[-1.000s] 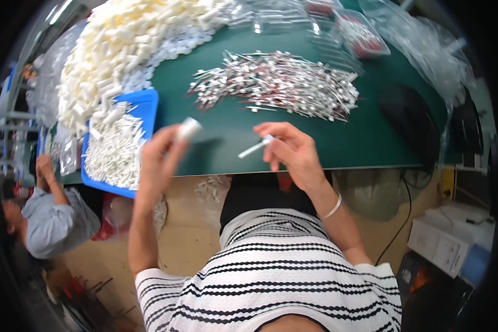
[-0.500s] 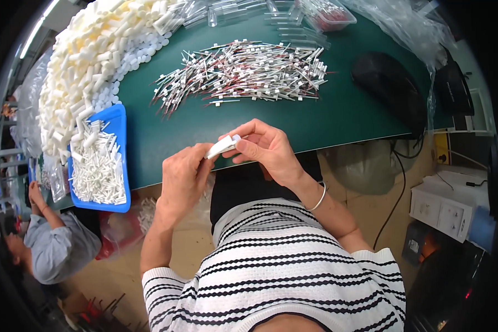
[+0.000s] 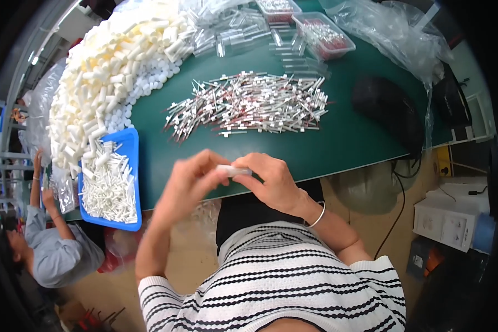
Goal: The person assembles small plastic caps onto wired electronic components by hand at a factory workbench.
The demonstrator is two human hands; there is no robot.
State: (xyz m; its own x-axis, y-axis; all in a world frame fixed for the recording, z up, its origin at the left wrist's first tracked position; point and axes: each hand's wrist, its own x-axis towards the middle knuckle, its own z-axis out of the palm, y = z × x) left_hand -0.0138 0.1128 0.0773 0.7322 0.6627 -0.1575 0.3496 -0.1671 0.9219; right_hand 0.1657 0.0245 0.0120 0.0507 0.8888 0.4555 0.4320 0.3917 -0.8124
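Above the near table edge, my right hand [image 3: 271,181] pinches a short white tube [image 3: 233,170] whose right end looks translucent. The fingers of my left hand [image 3: 187,180] close on the tube's other end; this hand is slightly blurred. Beyond them on the green table lies a wide pile of thin white-and-red wired parts [image 3: 254,105] with small white connectors. A blue tray [image 3: 135,182] to the left holds many thin white sticks [image 3: 108,191]. Behind it spreads a large heap of cream-white tubes [image 3: 88,94], with round white caps [image 3: 149,77] along its inner edge.
Clear plastic tubes [image 3: 232,33] lie at the back, beside a clear box [image 3: 329,47] of red-and-white parts. A black bag-like object [image 3: 384,105] and clear plastic sheeting [image 3: 387,27] are at the right. Another person [image 3: 66,246] works at the far left. A white carton [image 3: 445,216] stands lower right.
The tube, slanted before, is now nearly level between my fingers. The view has shifted, so the table sits lower in the picture. The other person's arm has lifted.
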